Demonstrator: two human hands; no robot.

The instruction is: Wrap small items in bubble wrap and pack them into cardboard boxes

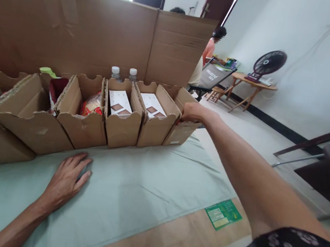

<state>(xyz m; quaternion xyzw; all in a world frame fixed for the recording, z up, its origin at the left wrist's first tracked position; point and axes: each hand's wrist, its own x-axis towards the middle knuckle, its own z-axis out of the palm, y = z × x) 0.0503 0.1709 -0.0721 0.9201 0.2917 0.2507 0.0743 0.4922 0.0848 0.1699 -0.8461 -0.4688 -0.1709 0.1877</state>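
My left hand (70, 177) lies flat on a pale green cloth (141, 183), fingers stretched out and holding nothing. At the right end of a row of cardboard bins, my right hand (193, 111) is down in the last bin (179, 134). Its fingers look curled, but the bin's edge hides their tips and whatever they grip; a bit of red shows beneath them. In the two neighbouring bins stand white boxes with brown diamond prints, one white box (120, 103) and another white box (153, 105). A red-and-clear packet (93, 104) sits in the bin farther left.
A tall cardboard panel (73, 26) rises behind the bins, with two white-capped bottles (115, 73) before it. A green label (223, 214) is on the table's front edge. Beyond are a seated person (209, 48), a folding chair (214, 77) and a fan (268, 63) on a wooden table.
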